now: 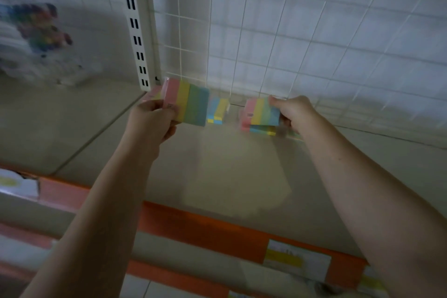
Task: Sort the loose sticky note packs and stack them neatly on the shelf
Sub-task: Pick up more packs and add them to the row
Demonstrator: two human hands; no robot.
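- Sticky note pack [192, 105], striped pink/yellow/green/blue, is held off the shelf [229, 172] in the left hand [154, 118], fingers curled round its lower left corner.
- Right hand [294, 112] pinches a second striped pack [262, 111], thumb on top, sitting on a small stack [260, 128] near the wire grid back [290, 31].
- Another pack [217, 111] lies on the shelf between the two hands.
- Orange shelf edge [198, 225] carries price labels [296, 260].
- Blurry multicoloured items [41, 26] far left; can't tell what they are.

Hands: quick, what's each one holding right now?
Left hand: grips a striped sticky note pack.
Right hand: pinches the top pack of a small stack.
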